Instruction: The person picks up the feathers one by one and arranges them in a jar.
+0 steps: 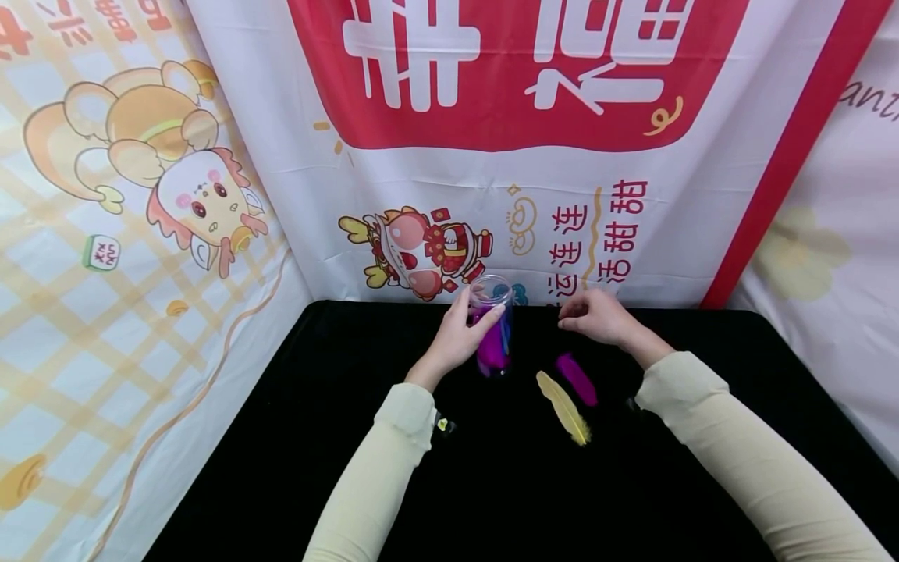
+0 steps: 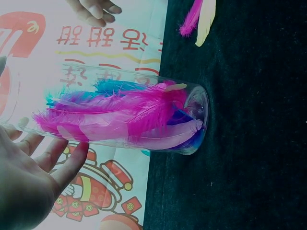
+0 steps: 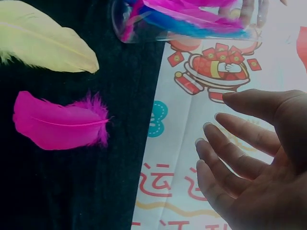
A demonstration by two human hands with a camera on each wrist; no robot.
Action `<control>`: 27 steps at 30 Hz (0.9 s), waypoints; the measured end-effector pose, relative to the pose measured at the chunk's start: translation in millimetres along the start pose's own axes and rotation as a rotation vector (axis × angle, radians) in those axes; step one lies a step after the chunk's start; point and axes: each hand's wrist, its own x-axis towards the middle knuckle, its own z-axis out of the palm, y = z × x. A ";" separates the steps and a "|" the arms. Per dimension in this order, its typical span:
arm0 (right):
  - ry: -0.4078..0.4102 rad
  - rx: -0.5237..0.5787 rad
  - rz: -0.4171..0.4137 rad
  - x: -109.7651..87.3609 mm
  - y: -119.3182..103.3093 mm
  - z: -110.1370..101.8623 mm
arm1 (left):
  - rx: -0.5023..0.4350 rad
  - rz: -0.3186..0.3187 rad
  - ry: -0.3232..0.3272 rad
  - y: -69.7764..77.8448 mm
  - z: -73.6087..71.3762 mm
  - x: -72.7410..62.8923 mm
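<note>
My left hand (image 1: 455, 337) grips a clear cylindrical jar (image 2: 204, 103) near its upper part, thumb across the near side. Pink, purple and blue feathers (image 2: 115, 112) fill much of the jar, whose round mouth is uncovered. Right of the jar, my right hand (image 1: 598, 316) hovers with nothing between its loosely bent fingers (image 3: 240, 129). Nearer to me on the cloth lie a magenta feather (image 1: 577, 380) and, beside it, a pale yellow feather (image 1: 564, 407). Seen from the right wrist, both loose feathers are apart from the hand.
A black cloth-covered table (image 1: 337, 468) lies under both arms. Behind it hangs a white and red printed banner (image 1: 421, 179), close to the table's back edge. Another printed sheet (image 1: 126, 312) stands along the left side.
</note>
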 end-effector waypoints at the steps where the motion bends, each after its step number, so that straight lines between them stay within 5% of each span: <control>1: -0.006 0.002 0.006 -0.2 0.7 0.8 | 0.002 0.000 0.001 -0.1 0.0 0.0; 27: -0.030 0.016 0.097 1.5 30.2 26.5 | -0.004 0.002 -0.004 -2.6 -0.1 1.1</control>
